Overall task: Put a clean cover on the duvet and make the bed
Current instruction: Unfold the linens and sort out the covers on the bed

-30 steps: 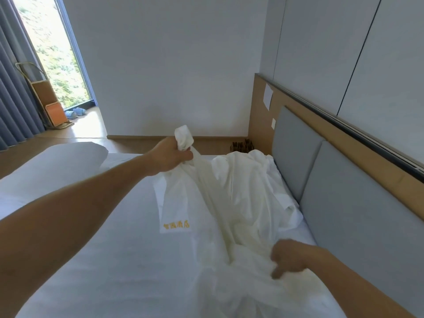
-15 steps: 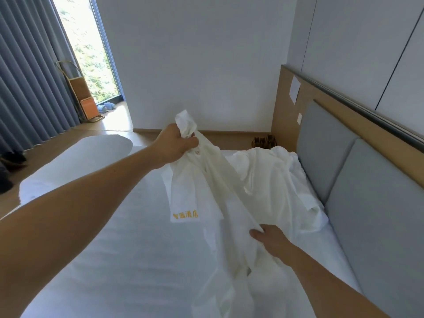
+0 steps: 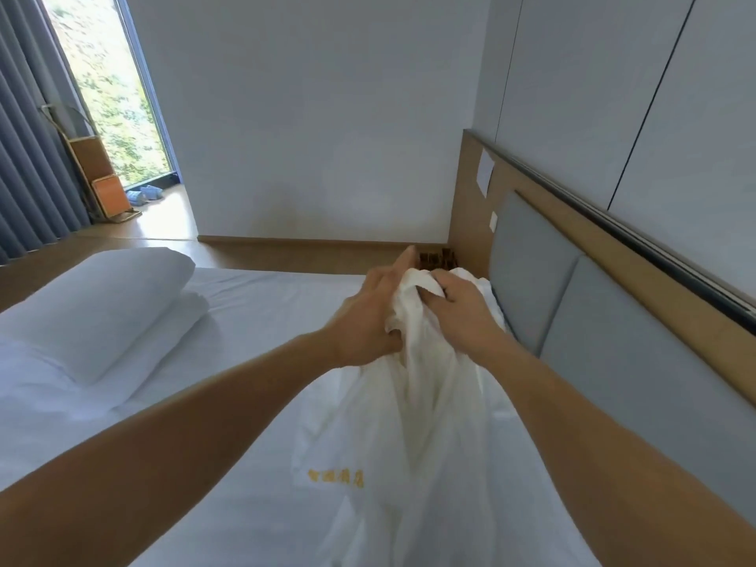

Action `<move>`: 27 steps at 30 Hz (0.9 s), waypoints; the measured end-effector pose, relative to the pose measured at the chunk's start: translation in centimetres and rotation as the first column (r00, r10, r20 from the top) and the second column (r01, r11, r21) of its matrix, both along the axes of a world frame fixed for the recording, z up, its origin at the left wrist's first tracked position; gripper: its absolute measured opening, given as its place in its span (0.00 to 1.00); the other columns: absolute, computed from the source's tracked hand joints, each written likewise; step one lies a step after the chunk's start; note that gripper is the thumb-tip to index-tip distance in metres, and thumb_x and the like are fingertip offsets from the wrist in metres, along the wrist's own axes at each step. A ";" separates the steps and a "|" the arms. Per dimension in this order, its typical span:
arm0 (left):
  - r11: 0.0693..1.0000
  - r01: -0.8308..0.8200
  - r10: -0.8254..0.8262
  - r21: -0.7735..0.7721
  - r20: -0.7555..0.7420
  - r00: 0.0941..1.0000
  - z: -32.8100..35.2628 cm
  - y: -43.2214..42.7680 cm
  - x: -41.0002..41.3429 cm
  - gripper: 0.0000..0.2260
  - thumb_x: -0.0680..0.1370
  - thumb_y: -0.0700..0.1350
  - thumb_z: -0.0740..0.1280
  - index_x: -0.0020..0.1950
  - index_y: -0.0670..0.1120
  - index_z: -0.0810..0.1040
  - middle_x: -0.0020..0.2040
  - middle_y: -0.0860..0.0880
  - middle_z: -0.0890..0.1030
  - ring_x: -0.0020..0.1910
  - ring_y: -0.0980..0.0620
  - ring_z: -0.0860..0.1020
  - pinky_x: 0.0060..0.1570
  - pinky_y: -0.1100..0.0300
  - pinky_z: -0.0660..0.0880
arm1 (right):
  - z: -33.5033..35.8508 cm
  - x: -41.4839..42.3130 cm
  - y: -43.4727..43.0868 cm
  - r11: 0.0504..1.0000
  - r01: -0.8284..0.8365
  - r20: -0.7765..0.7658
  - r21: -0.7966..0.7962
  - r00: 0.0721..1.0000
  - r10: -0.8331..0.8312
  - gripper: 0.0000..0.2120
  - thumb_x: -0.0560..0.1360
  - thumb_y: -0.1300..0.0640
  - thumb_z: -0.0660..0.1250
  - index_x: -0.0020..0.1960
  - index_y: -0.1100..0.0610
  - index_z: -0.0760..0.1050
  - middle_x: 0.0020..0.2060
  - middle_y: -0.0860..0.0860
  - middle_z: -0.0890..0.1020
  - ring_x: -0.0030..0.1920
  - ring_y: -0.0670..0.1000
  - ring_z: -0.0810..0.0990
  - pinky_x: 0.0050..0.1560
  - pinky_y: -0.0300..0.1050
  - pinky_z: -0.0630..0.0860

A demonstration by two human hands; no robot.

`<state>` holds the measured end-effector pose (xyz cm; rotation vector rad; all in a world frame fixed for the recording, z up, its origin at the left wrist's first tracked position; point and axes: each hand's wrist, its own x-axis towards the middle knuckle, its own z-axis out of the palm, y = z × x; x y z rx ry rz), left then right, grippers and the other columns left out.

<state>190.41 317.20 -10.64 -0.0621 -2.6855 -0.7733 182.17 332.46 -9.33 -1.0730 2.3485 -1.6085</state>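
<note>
Both your arms reach out over the bed [image 3: 229, 464], and your hands meet at the bunched top of the white duvet cover [image 3: 417, 444].

- Your left hand [image 3: 368, 317] grasps the gathered cloth from its left side. The thumb is tucked into the folds low down, and one of the fingers [image 3: 405, 257] sticks straight up past the bunch.
- Your right hand [image 3: 462, 313] grasps the same bunch from the right, its fingers [image 3: 444, 280] curled over the top of the cloth. The two hands are just beside each other with cloth between them.
- The duvet cover is raised off the bed at the bunch. It hangs down toward you in long loose folds, and its lower part lies on the sheet at near right.
- A line of yellow lettering [image 3: 335, 478] shows on a flat panel of the cover at near centre. It is too blurred to read.
- The folded duvet [image 3: 102, 308] lies on the left part of the bed, well apart from your hands.
- The headboard [image 3: 527, 272] has grey padded panels in a wooden frame and runs along the right side.
- At far left are grey curtains [image 3: 28, 157], a tall window [image 3: 110, 96], a folded wooden stand [image 3: 102, 182] leaning by it, and blue slippers [image 3: 145, 194] on the floor.
</note>
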 end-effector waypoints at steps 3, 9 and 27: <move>0.987 0.141 -0.142 0.076 0.018 0.990 -2.2 1.5 -0.2 0.48 0.71 0.47 0.78 0.77 0.62 0.47 0.73 0.50 0.66 0.65 0.54 0.70 0.62 0.65 0.69 | -2.4 1.4 1.0 0.997 -0.059 0.103 0.058 0.993 0.053 0.10 0.83 0.53 0.60 0.50 0.54 0.79 0.43 0.46 0.82 0.44 0.42 0.80 0.48 0.37 0.76; 0.996 0.083 -0.085 0.016 0.122 0.989 -2.9 3.3 -0.9 0.14 0.74 0.46 0.75 0.56 0.47 0.77 0.50 0.54 0.77 0.49 0.54 0.77 0.52 0.60 0.74 | -4.8 2.0 3.8 0.997 -0.062 0.278 -0.036 0.958 0.070 0.07 0.79 0.51 0.67 0.52 0.53 0.82 0.46 0.49 0.85 0.47 0.47 0.84 0.50 0.38 0.80; 0.880 -0.259 0.334 0.398 -0.131 0.933 9.3 -1.6 1.2 0.05 0.74 0.31 0.63 0.38 0.37 0.74 0.33 0.49 0.76 0.33 0.54 0.74 0.36 0.60 0.71 | -24.0 2.9 3.8 0.958 0.041 0.573 0.284 0.794 -0.204 0.08 0.76 0.59 0.69 0.54 0.61 0.81 0.38 0.49 0.81 0.39 0.48 0.79 0.41 0.41 0.74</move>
